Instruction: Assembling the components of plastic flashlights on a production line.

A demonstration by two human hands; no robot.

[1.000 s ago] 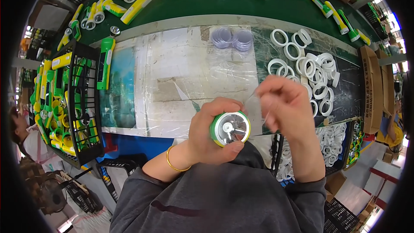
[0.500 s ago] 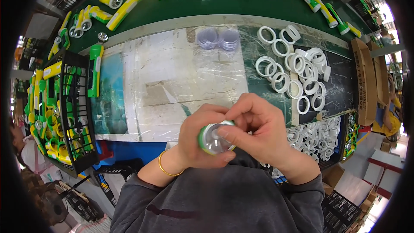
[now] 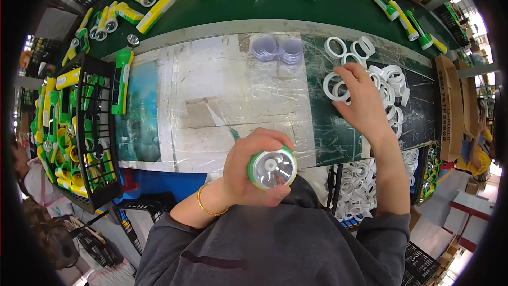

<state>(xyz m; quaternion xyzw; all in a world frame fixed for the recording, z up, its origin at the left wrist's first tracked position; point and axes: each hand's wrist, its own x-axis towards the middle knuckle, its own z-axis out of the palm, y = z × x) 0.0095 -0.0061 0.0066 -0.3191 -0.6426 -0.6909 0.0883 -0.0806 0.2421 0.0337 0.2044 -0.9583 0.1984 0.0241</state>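
My right hand (image 3: 364, 98) has left the torch (image 3: 271, 170), fingers wide at a ring (image 3: 325, 87); the reflector (image 3: 282, 165) shows again. My left hand (image 3: 241, 172) alone holds the torch.

Down from my head, close above my hands (image 3: 237, 172)
My left fisheye camera faces past my dark grey top (image 3: 317, 243), low in view, across the bench (image 3: 248, 95), bending straight edges toward its dark round rim.
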